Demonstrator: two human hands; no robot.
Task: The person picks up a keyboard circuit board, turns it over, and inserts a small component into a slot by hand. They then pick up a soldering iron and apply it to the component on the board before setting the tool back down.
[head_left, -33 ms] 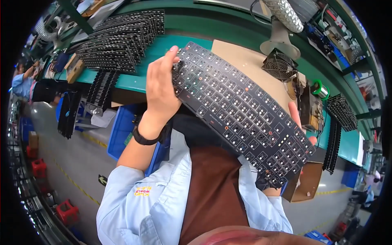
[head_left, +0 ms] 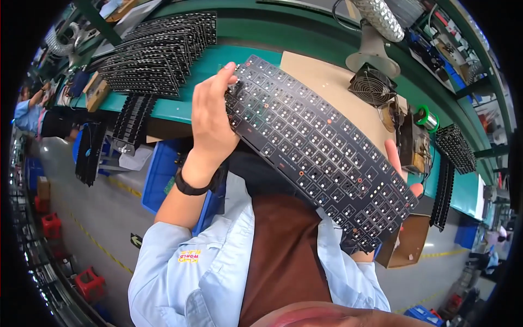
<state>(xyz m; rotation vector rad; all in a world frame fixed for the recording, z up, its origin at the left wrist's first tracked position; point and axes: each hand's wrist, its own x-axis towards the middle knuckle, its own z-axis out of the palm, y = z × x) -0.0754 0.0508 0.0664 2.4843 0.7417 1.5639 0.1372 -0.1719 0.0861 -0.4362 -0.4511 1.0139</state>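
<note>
A black keyboard circuit board (head_left: 318, 144), covered in rows of outlined key positions with paired pale dots, is held up before me. It slants from the upper left down to the lower right. My left hand (head_left: 210, 120) grips its upper-left end, fingers wrapped around the edge and a dark band on the wrist. At the other end, fingertips of my right hand (head_left: 393, 155) show past the far edge; the board hides the rest of that hand, which supports it from behind. Below the board's left part, a blue bin (head_left: 154, 182) holds a green circuit board (head_left: 170, 186).
Many similar boards stand in a row (head_left: 144, 62) on the green bench at left. Cardboard (head_left: 305, 68) lies behind my board. A fan (head_left: 372, 87), a duct funnel (head_left: 372, 52), a green solder spool (head_left: 427, 120) and a rack of parts (head_left: 456, 148) occupy the right. Below sits a cardboard box (head_left: 408, 245).
</note>
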